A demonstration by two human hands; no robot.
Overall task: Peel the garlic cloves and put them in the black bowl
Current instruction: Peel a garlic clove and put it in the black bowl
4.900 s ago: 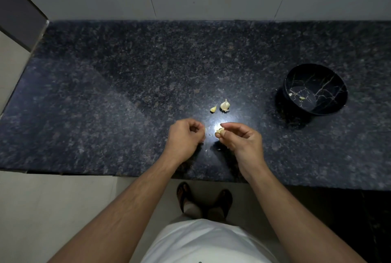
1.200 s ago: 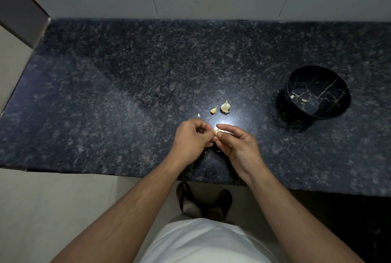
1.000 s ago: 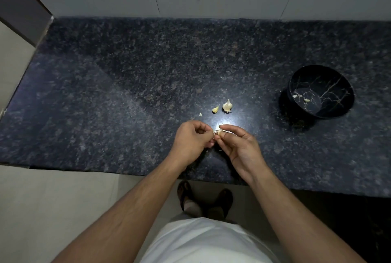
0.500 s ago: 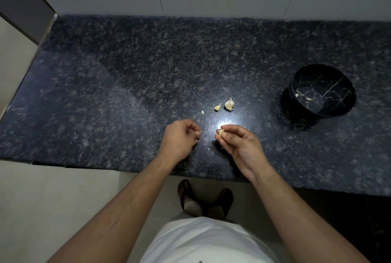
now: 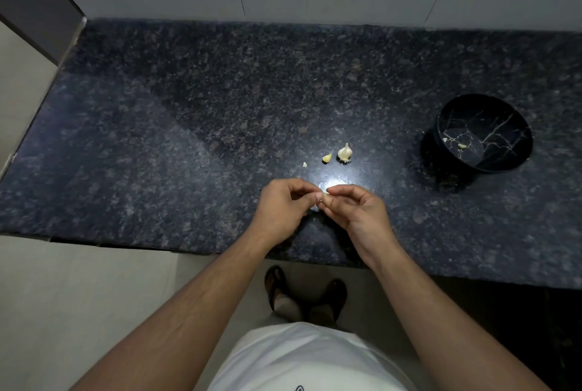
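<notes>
The garlic clove (image 5: 325, 198) you work on now is between your two hands, above the front part of the counter (image 5: 157, 154). Your right hand (image 5: 354, 212) holds it, with thumb and fingers curled around it. Your left hand (image 5: 282, 209) meets it from the other side and its fingertips pinch at the end of the clove, probably at the skin. The clove is mostly hidden, so I cannot tell how much skin is still on it.

A little behind your hands, three more pieces lie on the counter: a garlic head piece (image 5: 345, 153) with its skin on, a small yellowish clove (image 5: 327, 157) just beside it on the left, and a tiny scrap (image 5: 304, 164) further left, maybe only peel.

The black bowl (image 5: 507, 160) stands well apart, to your right. Inside it you can see two small pale pieces (image 5: 461, 146), so it seems that some peeled garlic is already there.

In my judgement the task is somewhere in the middle: a little is in the bowl, one clove is in peeling, and at least the pieces on the counter are still left.
</notes>
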